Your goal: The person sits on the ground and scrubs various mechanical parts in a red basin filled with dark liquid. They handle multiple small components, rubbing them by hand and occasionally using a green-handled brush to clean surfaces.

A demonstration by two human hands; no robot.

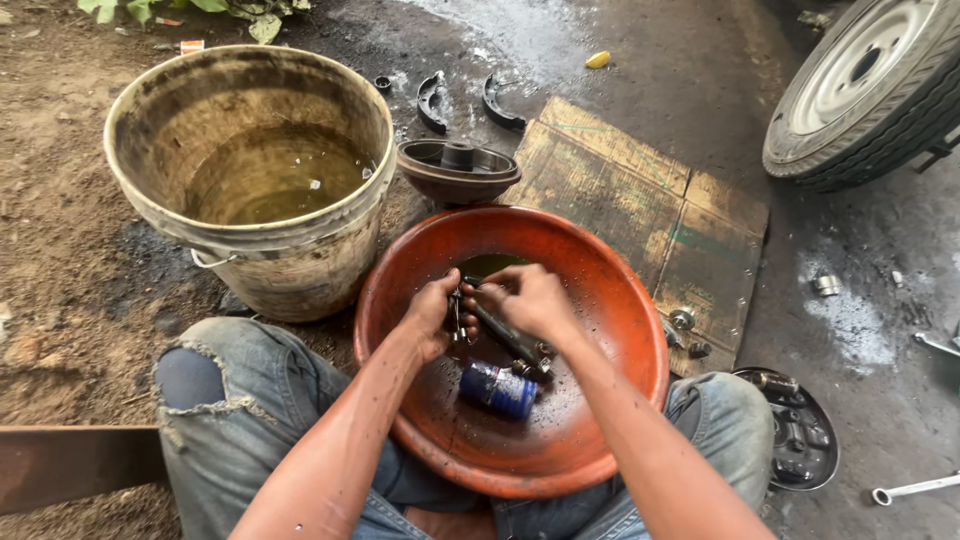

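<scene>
At the centre of the frame, both hands work over a wet orange basin (600, 290) resting between the person's knees. The left hand (435, 315) is clenched around a small dark metal part (457, 318), and the right hand (530, 300) grasps the upper end of a slim dark metal rod (508, 337) that slants down toward the basin's lower middle. The two hands nearly touch. Just below them a blue cylindrical can (498, 390) lies on its side in the basin. At upper left stands a grimy bucket (290, 260) of murky water; behind the basin sits a brake drum (458, 170), with two brake shoes (465, 100) beyond. A wheel (870, 90) fills the upper right corner.
</scene>
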